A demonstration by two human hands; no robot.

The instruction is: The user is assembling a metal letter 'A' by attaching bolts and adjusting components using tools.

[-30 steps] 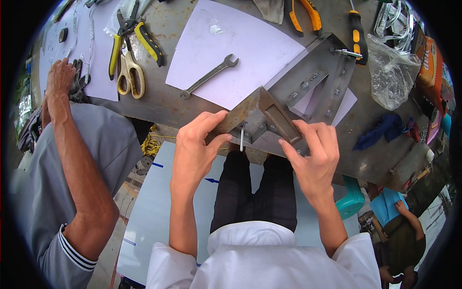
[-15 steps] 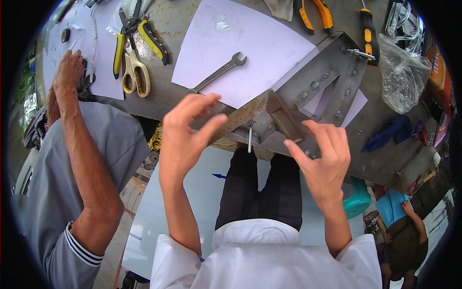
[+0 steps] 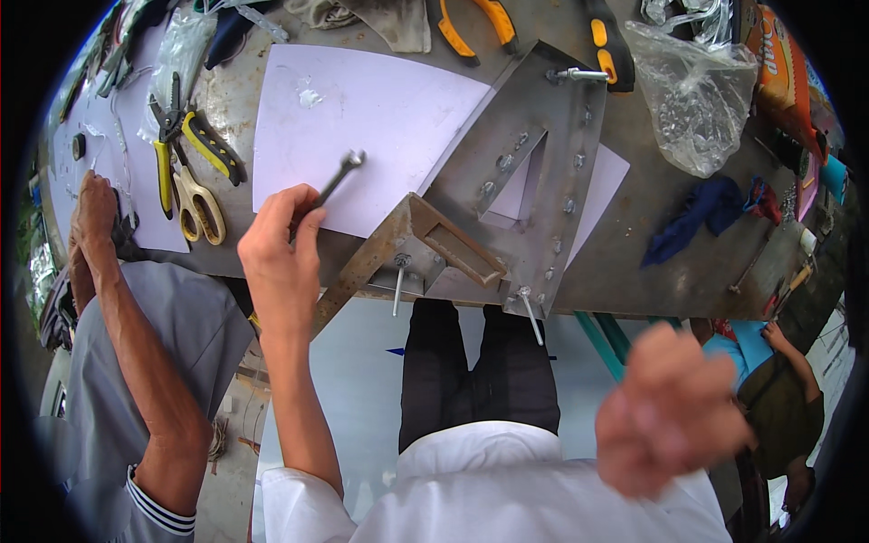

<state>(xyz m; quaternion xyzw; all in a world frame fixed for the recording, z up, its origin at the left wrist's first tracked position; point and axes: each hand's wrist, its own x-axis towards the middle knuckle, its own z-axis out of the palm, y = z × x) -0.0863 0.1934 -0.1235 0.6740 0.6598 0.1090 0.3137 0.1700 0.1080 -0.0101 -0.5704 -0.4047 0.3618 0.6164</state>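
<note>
My left hand (image 3: 288, 244) is closed on the handle of an open-end wrench (image 3: 337, 179), whose head points up and away over a pale pink sheet (image 3: 389, 100). My right hand (image 3: 670, 407) is raised close to the camera at the lower right; motion blur hides how its fingers are set. Between my hands, at the table's near edge, lies a triangular grey steel frame (image 3: 548, 113) with weld spots. A rusty slotted metal piece (image 3: 362, 258) rests against it. Bolts stick out of the metalwork: one bolt (image 3: 398, 290) near my left hand, another bolt (image 3: 532, 319) toward my right.
On the left are yellow-handled wire strippers (image 3: 164, 176), cream-handled scissors (image 3: 204, 213) and a person's arm (image 3: 149, 353). Orange-and-black pliers (image 3: 493, 23) and a screwdriver (image 3: 602, 45) lie at the back. A clear plastic bag (image 3: 692, 104) and dark blue cloth (image 3: 697, 213) are on the right.
My left hand has taken hold of the wrench and lifted its head off the pink sheet. My right hand has left the steel frame, moving right and toward me. The whole view has shifted.
</note>
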